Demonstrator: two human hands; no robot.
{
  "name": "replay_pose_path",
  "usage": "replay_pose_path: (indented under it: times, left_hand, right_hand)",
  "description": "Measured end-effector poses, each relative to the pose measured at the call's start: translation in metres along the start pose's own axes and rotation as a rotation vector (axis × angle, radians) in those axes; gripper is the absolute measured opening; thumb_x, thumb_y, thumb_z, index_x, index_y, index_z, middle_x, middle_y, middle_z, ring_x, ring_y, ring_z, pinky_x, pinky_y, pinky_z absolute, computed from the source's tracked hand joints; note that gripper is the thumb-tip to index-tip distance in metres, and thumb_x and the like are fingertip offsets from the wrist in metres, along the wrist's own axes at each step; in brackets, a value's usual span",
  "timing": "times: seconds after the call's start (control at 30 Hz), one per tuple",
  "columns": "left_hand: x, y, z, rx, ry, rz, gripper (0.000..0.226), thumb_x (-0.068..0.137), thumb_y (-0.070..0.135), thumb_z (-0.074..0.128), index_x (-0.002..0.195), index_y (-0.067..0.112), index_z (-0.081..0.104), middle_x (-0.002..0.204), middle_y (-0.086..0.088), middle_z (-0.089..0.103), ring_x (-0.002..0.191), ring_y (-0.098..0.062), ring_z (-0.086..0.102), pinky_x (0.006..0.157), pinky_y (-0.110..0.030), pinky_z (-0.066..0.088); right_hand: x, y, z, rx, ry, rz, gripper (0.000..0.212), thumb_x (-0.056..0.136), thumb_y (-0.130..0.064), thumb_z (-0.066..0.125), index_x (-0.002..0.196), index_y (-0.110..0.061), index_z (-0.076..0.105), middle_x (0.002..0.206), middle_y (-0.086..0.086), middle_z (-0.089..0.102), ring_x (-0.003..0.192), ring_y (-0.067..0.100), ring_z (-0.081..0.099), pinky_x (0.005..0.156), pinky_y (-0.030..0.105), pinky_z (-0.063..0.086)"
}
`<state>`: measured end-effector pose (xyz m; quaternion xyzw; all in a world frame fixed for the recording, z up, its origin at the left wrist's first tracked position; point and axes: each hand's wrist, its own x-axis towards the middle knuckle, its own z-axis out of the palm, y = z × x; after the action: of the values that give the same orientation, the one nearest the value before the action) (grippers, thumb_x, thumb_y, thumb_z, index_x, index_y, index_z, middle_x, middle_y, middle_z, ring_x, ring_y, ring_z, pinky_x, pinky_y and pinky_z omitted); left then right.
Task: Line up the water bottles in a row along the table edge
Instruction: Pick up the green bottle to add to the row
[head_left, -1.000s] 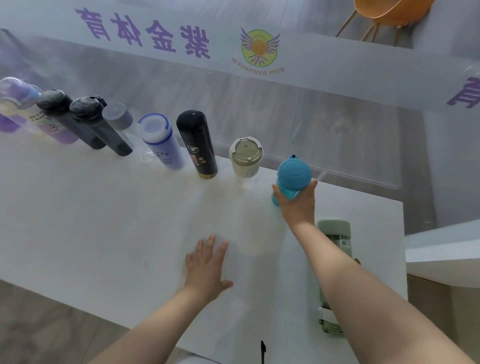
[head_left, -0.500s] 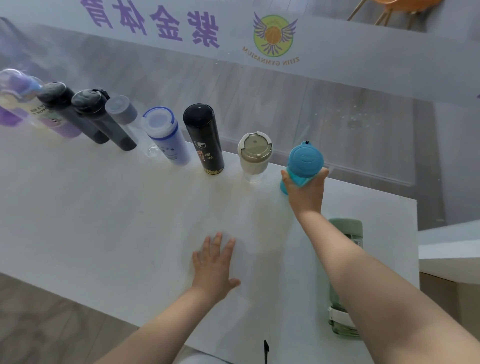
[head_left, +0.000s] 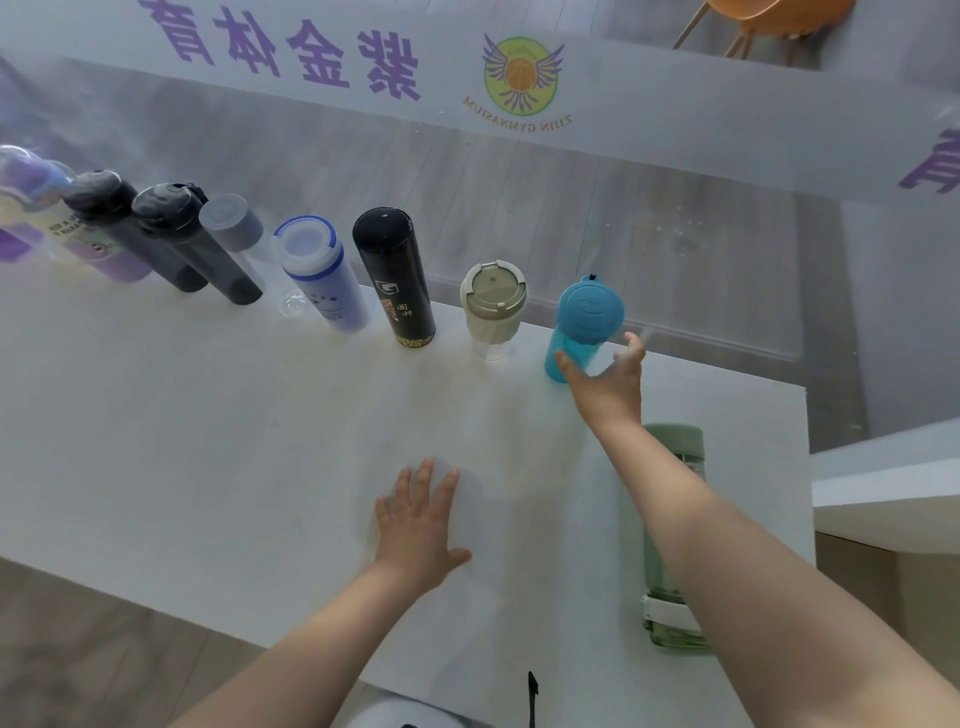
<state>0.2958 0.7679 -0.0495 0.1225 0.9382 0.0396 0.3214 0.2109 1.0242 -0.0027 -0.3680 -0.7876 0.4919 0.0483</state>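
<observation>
Right hand (head_left: 605, 387) spread, fingers barely off teal bottle (head_left: 582, 332) just beside beige cup (head_left: 493, 312); best withdrawn straight back, no nudging.

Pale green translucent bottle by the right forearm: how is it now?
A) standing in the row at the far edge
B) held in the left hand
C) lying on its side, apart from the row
C: the pale green translucent bottle lies flat on the white table, partly hidden by the right forearm.

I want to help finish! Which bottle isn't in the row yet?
The pale green clear bottle, partly under the right arm near the table's right end. All the others stand along the far edge.
</observation>
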Motion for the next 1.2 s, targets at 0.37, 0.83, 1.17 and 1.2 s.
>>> replay_pose_path:
  times: [0.37,0.83,1.17,1.2]
  left_hand:
    - [-0.002,0.030,0.000,-0.050,0.115,0.090,0.082,0.088,0.045,0.055,0.152,0.025,0.008,0.162,-0.006,0.000,0.149,-0.027,0.001,0.121,-0.043,0.007]
    - [-0.045,0.151,0.031,-0.612,-0.313,0.370,0.060,0.091,0.033,0.060,0.145,0.030,0.033,0.133,0.005,0.053,0.112,-0.012,0.057,0.099,-0.029,0.047]
    - [-0.064,0.180,0.032,-0.689,-0.310,0.348,0.080,0.085,0.028,0.069,0.149,0.027,0.020,0.108,0.007,0.061,0.097,-0.010,0.067,0.089,-0.034,0.054]
    - [-0.066,0.180,0.028,-0.680,-0.278,0.352,0.079,0.084,0.030,0.070,0.148,0.025,0.023,0.104,0.007,0.062,0.095,-0.010,0.067,0.088,-0.035,0.055]
  right_hand:
    - [-0.100,0.078,-0.117,-0.045,0.019,-0.145,0.041,0.090,-0.018,0.059,0.127,-0.028,0.042,0.112,-0.005,0.055,0.100,0.015,0.055,0.087,0.040,0.052]
    - [-0.188,0.183,-0.156,0.237,-0.135,0.385,0.058,0.089,-0.038,0.063,0.137,-0.022,0.035,0.129,0.007,0.052,0.113,0.021,0.055,0.101,0.042,0.047]
    - [-0.193,0.166,-0.150,0.166,-0.115,0.276,0.057,0.088,-0.041,0.064,0.136,-0.025,0.038,0.120,0.001,0.058,0.095,0.007,0.059,0.086,0.032,0.052]
    - [-0.194,0.160,-0.153,0.133,-0.110,0.250,0.057,0.089,-0.043,0.063,0.136,-0.025,0.038,0.119,0.001,0.059,0.094,0.008,0.060,0.081,0.028,0.051]
